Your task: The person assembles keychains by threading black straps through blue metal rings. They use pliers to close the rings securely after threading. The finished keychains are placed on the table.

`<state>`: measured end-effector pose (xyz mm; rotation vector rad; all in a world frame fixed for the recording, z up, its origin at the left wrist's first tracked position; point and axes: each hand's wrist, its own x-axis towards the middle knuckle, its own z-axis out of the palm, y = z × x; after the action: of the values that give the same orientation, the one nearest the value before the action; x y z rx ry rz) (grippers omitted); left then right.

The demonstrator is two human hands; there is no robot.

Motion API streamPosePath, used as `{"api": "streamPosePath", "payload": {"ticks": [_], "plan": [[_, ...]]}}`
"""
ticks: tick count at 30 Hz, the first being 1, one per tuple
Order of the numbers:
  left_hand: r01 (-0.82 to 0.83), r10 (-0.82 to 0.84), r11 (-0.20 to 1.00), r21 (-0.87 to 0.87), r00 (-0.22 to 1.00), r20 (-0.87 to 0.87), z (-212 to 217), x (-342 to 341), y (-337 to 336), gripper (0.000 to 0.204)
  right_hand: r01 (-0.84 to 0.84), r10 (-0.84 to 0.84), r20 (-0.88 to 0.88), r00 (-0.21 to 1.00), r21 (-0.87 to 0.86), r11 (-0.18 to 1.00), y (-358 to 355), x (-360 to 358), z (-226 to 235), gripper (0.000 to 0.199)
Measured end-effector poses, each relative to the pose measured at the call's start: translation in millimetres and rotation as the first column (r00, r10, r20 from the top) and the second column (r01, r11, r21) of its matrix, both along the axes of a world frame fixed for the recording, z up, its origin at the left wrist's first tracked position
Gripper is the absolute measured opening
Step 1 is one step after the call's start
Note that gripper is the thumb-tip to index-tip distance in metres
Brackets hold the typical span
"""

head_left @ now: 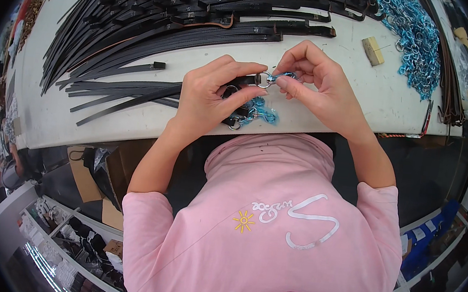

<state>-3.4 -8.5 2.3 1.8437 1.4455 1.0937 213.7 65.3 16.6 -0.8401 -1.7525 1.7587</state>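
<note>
My left hand [208,95] grips the end of a short black strap [246,81] fitted with a metal ring [264,80], held just above the white table's [387,101] near edge. The thumb and fingers of my right hand [321,84] pinch the end of a light blue chain [259,110] right at that ring. The rest of the chain hangs bunched under my left fingers, next to a second metal ring [235,124]. I cannot tell whether chain and ring are linked.
A big fan of black straps [162,15] covers the table's far left and middle, with a few loose ones [121,93] close to my left hand. A heap of blue chains [419,40] lies far right, beside a small wooden block [373,50].
</note>
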Motion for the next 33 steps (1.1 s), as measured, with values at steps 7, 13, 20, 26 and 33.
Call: {"api": "streamPosePath", "payload": {"ticks": [7,13,20,26,33], "plan": [[0.003,-0.003,1.0,0.0,1.0,0.005,-2.5,2.5,-0.8,0.036,-0.003,0.003,0.002,1.0,-0.023,1.0,0.2,2.1,-0.7,0.018],[0.001,-0.001,1.0,-0.006,0.999,-0.039,0.5,3.2,-0.8,0.034,-0.023,0.024,0.004,1.0,-0.122,0.992,1.2,1.4,0.6,0.017],[-0.004,-0.001,0.999,-0.051,0.996,-0.092,9.6,8.3,-0.8,0.03,-0.119,0.119,-0.017,0.993,-0.312,0.943,12.8,9.2,-5.4,0.018],[0.0,0.002,1.0,0.016,0.99,-0.14,1.3,5.1,1.4,0.025,-0.144,0.056,-0.24,0.969,-0.369,0.918,13.7,19.5,9.5,0.017],[-0.009,0.017,0.999,0.038,0.98,-0.198,0.6,5.1,1.3,0.022,0.028,-0.023,-0.018,1.0,0.378,0.925,-0.1,10.1,8.3,0.014]]}}
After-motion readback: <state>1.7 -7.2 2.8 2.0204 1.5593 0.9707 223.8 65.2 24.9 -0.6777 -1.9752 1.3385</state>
